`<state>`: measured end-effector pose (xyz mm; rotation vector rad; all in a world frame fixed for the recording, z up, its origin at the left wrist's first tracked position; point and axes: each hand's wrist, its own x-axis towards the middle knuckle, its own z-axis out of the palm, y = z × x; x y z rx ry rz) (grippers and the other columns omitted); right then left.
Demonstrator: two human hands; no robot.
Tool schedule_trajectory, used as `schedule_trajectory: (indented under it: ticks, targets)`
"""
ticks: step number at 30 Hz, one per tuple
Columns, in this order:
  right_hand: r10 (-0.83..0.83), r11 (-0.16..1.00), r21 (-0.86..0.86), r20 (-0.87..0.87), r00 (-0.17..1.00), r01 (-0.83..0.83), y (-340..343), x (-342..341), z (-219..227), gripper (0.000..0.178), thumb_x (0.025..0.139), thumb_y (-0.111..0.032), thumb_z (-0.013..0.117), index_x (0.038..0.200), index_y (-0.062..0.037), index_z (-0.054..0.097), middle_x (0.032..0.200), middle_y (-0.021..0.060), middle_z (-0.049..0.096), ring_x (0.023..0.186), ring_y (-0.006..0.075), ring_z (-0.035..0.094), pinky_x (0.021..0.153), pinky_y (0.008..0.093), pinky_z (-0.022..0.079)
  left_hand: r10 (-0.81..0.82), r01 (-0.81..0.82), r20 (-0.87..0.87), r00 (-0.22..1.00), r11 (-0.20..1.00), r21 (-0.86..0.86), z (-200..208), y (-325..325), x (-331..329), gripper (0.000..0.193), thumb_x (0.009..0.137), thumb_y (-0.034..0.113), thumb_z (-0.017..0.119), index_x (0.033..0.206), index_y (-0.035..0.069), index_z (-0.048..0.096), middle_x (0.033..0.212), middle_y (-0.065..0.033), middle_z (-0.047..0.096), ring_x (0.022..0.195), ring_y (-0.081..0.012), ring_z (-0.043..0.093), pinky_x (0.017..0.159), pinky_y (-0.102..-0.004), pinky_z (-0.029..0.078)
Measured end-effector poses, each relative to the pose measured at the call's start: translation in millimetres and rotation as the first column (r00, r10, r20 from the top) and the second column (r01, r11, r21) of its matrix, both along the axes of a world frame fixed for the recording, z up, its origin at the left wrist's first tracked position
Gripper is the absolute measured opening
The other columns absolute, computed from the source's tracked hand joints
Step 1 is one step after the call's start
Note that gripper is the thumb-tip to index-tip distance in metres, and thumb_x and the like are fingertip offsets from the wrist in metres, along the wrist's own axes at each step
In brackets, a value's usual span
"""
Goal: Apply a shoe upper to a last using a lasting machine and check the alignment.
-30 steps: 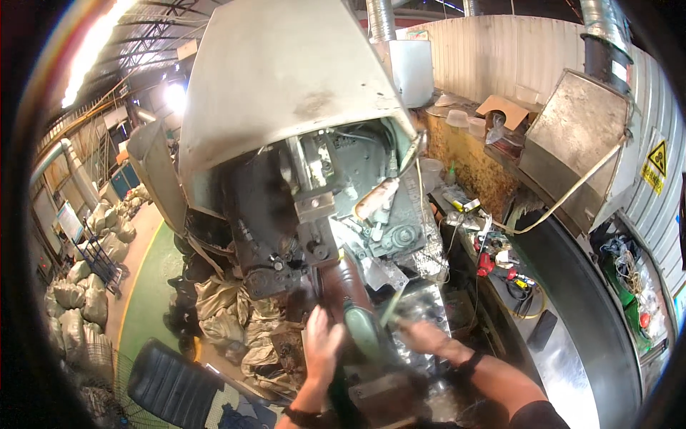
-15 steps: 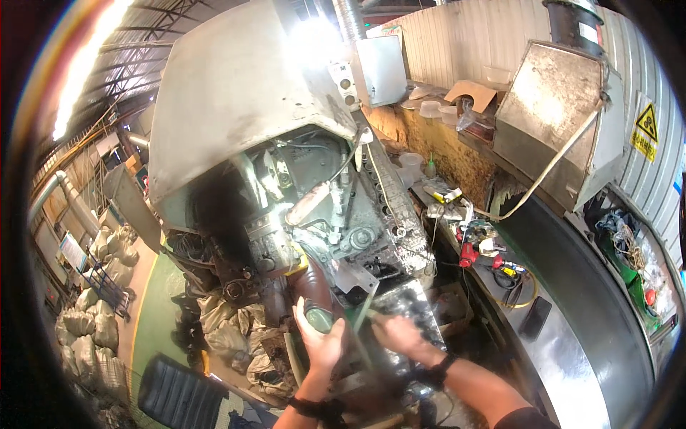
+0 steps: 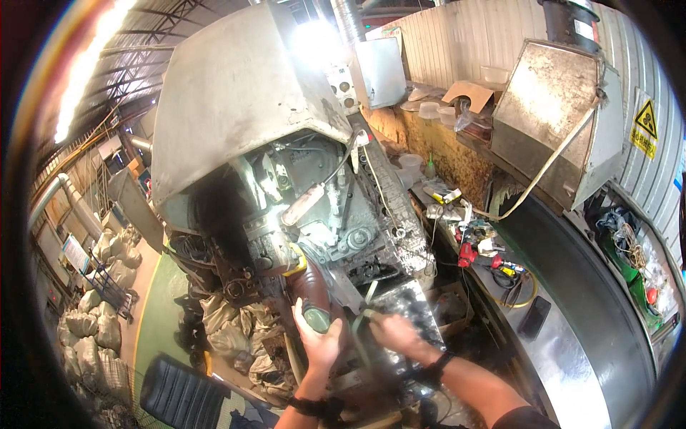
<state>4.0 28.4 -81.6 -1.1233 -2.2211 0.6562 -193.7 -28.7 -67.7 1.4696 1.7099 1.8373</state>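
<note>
Left hand (image 3: 319,342) has its grip closed around the dark handle (image 3: 312,299) of a tool at the grey machine (image 3: 250,136). Right hand (image 3: 394,334) grasps a blurred lever (image 3: 366,311); the lever's form is indistinct.

Machine body (image 3: 314,236) blocks ahead of hands; cluttered bench (image 3: 486,250) right.

Power tool (image 3: 314,297): dark brown-red body, green rear section, yellow collar at its front. Lies tilted, front end toward upper left, pressed into the grimy metal machine at frame centre. Lower centre of frame. Rear partly blurred; details unclear.
</note>
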Motion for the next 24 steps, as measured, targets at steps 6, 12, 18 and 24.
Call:
schedule_trajectory:
  ticks: [6,12,18,24]
  targets:
    - [-0.024,1.000,-0.008,0.004,1.000,0.024,-5.0,2.1,5.5,0.030,0.095,-0.023,0.059,0.120,-0.0069,0.067,0.080,0.0230,0.071,0.075,0.0415,0.071,0.073,0.0517,0.057,-0.035,0.034,0.063,0.997,0.999,0.016,-2.7,-2.5,1.3,0.095,0.077,-0.015,0.071,0.156,0.007,0.024,0.134,-0.0095,0.049,0.118,-0.0185,0.052,0.100,-0.0317,0.046]
    - [-0.022,0.999,-0.023,0.006,1.000,0.023,-5.2,2.5,5.9,0.029,0.095,-0.023,0.059,0.118,-0.0075,0.067,0.081,0.0229,0.072,0.076,0.0417,0.071,0.074,0.0519,0.057,-0.053,0.049,0.069,0.996,0.997,0.058,-2.0,-2.7,2.6,0.096,0.076,-0.016,0.071,0.156,0.007,0.023,0.135,-0.0104,0.048,0.118,-0.0197,0.053,0.101,-0.0325,0.045]
    - [-0.027,0.999,-0.031,0.005,1.000,0.027,-4.4,2.3,3.1,0.029,0.096,-0.023,0.059,0.118,-0.0074,0.067,0.080,0.0236,0.071,0.077,0.0419,0.071,0.074,0.0516,0.058,-0.072,0.067,0.107,0.992,0.996,0.051,0.2,-3.7,4.1,0.096,0.077,-0.015,0.072,0.157,0.008,0.023,0.136,-0.0106,0.048,0.120,-0.0202,0.052,0.104,-0.0331,0.044]
    - [-0.039,0.999,-0.010,-0.022,0.999,0.039,-6.9,2.4,8.6,0.028,0.096,-0.022,0.059,0.116,-0.0063,0.067,0.079,0.0244,0.071,0.075,0.0419,0.071,0.073,0.0510,0.058,-0.058,0.055,0.064,0.996,0.997,0.053,-1.7,-2.1,1.3,0.096,0.077,-0.014,0.073,0.156,0.008,0.023,0.135,-0.0103,0.048,0.118,-0.0201,0.053,0.103,-0.0328,0.045]
